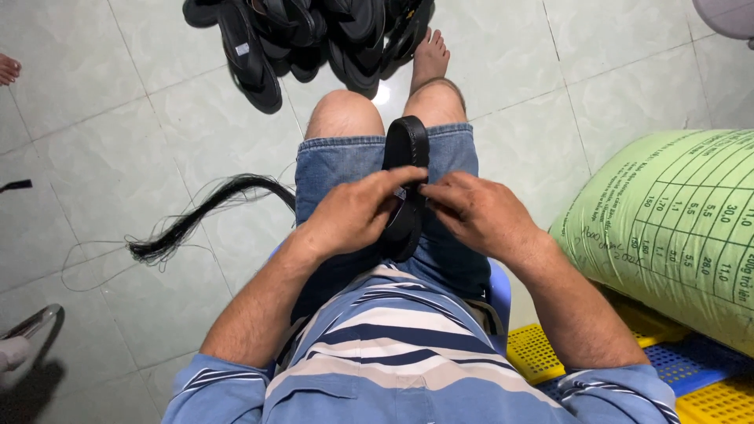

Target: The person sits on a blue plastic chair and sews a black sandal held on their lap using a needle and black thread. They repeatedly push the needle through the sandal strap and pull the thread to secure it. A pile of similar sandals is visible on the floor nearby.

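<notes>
Just right of both hands (pixel 416 208), a bulging green printed sack (pixel 675 228).

1. The floor (pixel 118 157) is pale green-white glossy tile with thin grout lines; a bright glare spot (pixel 382 94) reflects overhead light.
2. A pile of black sandals (pixel 314 39) lies at the top.
3. A bundle of black threads (pixel 196 216) trails left.
4. A green woven sack (pixel 675 228) rests on yellow and blue plastic crates (pixel 691 369) at right.
</notes>
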